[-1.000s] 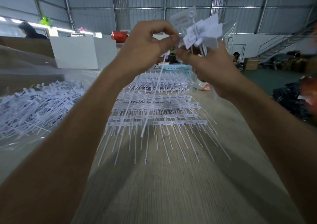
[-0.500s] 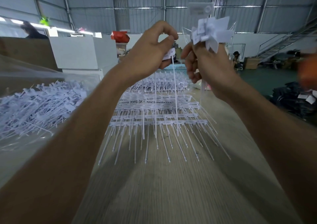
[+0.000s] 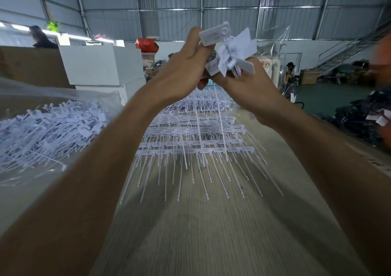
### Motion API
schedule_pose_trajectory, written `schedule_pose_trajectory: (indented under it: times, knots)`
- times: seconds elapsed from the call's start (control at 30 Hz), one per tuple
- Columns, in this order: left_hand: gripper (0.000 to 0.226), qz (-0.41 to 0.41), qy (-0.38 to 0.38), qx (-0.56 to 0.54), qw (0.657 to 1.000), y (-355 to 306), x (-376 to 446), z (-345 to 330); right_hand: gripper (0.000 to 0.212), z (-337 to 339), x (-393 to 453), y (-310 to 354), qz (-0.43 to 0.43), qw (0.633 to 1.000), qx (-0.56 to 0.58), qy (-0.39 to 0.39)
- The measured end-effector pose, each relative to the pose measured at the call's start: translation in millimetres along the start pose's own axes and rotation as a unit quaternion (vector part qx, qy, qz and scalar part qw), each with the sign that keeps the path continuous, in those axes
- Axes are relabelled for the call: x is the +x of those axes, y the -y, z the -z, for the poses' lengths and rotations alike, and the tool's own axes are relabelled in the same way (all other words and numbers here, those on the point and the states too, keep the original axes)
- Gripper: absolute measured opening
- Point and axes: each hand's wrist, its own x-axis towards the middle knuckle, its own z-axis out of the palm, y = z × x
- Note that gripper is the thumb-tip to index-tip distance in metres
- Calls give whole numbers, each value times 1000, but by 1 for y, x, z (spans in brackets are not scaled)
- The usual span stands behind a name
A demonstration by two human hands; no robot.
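Both my hands are raised in front of me above the table. My right hand [image 3: 245,85] grips a bunch of white plastic seal tags [image 3: 234,56] by their stems, the flat heads fanned out on top and the thin tails hanging down. My left hand [image 3: 184,68] pinches a single white seal tag [image 3: 213,34] by its head and holds it against the bunch. Below, rows of white seal tags [image 3: 196,136] still joined in strips lie across the wooden table [image 3: 201,233].
A clear plastic bag with a heap of loose seal tags [image 3: 48,127] lies at the left. White boxes [image 3: 99,64] and brown cardboard stand behind it. Dark bundles [image 3: 359,119] are stacked at the right. Persons sit far back in the hall.
My left hand has moved right and up with one tag, from apart to against the bunch in my right hand. The right hand has dropped slightly.
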Motion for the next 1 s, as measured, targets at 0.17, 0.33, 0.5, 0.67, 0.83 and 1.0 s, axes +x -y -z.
schedule_pose_trajectory:
  times: [0.17, 0.33, 0.5, 0.67, 0.83, 1.0]
  knots:
    - [41, 8, -13, 10, 1000, 1, -1, -1, 9, 4, 2, -4, 0, 1000, -12, -10]
    - [32, 35, -25, 45, 998, 2, -1, 3, 11, 11, 3, -4, -31, 996, 29, -77]
    - [22, 27, -48, 35, 998, 4, -1, 8, 8, 15, 3, -2, -52, 992, 69, -93]
    - [31, 26, -67, 14, 997, 0, -3, 12, 14, 19, -1, 3, -26, 999, 13, -35]
    - [42, 46, -78, 4, 996, -2, -1, 12, 11, 20, 0, 7, 25, 997, -52, -42]
    - [32, 99, -76, -105, 987, -3, 0, 20, 16, 18, 5, -1, 59, 976, -193, -87]
